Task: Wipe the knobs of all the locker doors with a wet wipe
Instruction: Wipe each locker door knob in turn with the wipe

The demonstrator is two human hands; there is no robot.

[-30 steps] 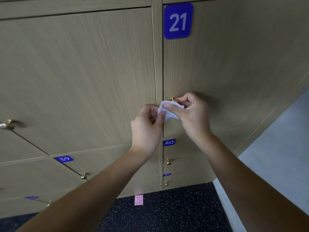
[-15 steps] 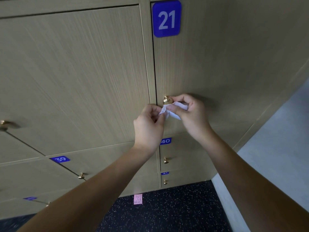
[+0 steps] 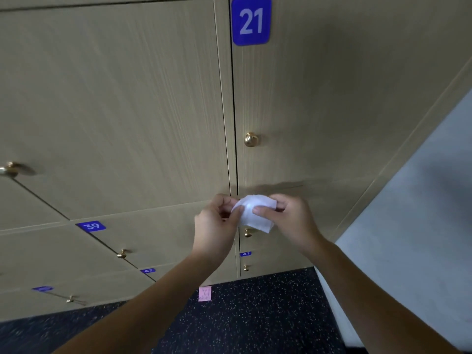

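1. Both hands are holding the wet wipe (image 3: 256,213) in front of the lockers; left hand (image 3: 215,226) is pinching its left edge, right hand (image 3: 291,221) is pinching the right side with thumb on the front.
2. Wipe is hanging as a crumpled white sheet between the two hands, touching no knob.
3. Knob of locker 21 (image 3: 251,139) is sitting bare, above the hands and well apart from the wipe.
4. Next knob down (image 3: 247,233) is peeking out just below the wipe, directly under it and nearer the right hand; likely the next target.
5. Lower knob under label 41 (image 3: 246,267) and knob under label 39 (image 3: 122,254) are waiting further down and left.
6. Coming move is probably a short drop of the wipe straight down onto the knob.
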